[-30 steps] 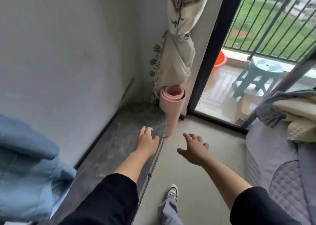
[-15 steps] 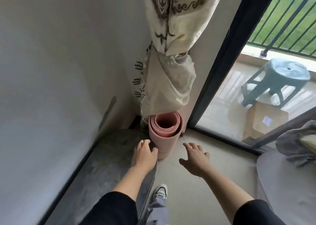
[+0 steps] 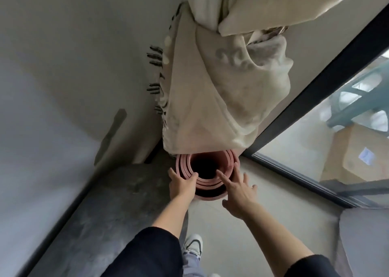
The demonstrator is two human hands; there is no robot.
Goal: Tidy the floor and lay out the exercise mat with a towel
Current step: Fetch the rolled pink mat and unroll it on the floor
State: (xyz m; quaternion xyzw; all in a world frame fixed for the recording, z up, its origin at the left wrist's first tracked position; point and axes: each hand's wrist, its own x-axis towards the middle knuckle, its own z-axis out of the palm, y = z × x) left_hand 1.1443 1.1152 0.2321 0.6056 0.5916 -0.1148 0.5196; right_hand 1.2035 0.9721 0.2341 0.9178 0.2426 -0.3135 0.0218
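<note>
A pink rolled exercise mat (image 3: 210,187) stands upright in the room's corner, seen from above with its hollow core showing. My left hand (image 3: 182,184) rests on the roll's left rim, thumb over the top edge and fingers on the outside. My right hand (image 3: 235,190) is spread open at the roll's right rim, with the forefinger touching the top edge; it does not grip. No towel is in view.
A tied cream curtain (image 3: 221,100) hangs right over the mat's far edge. A raised dark grey ledge (image 3: 117,205) runs along the left wall. A black-framed glass door (image 3: 315,100) is on the right, with a cardboard box (image 3: 357,156) behind it. My shoe (image 3: 192,245) is below.
I have stepped closer and the view now looks down into the roll. Both hands moved forward from mid-air onto the mat's top rim.
</note>
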